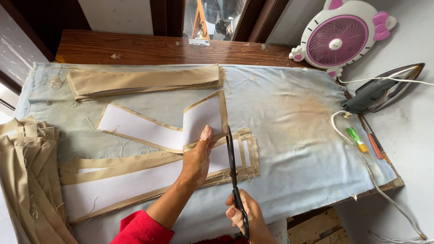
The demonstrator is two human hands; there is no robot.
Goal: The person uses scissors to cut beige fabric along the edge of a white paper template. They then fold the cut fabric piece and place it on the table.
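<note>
A: What surface bears the work, and what room surrounds it?

B: A pale blue, stained padded cloth (289, 117) covers a wooden board (149, 47), set against a window frame beyond the fingers. A grey-white counter (407, 135) lies to the right of the hands.

A: What larger things stand around?

B: Left of the fingers, a stack of folded tan fabric (27, 176). Beyond them, a long folded tan strip pile (144, 80). Far right and beyond, a pink and white cat-shaped fan (337, 38) and an iron (384, 88) with its white cord (361, 153).

A: And the hands?

B: The left hand (196, 158) pinches a bent tan strip faced with white lining (158, 129), thumb on top, fingers curled beneath its edge. Under the hand lies a stack of similar lined strips (135, 178). The right hand (248, 217) grips black scissors (234, 174), fingers closed through the handles; the blades point away, tips just beside the left thumb, at the strip's edge.

A: Smaller items?

B: A green-capped tube (357, 139) and an orange pencil (373, 140), well right of the fingers. Nothing stands between scissors and strip.
</note>
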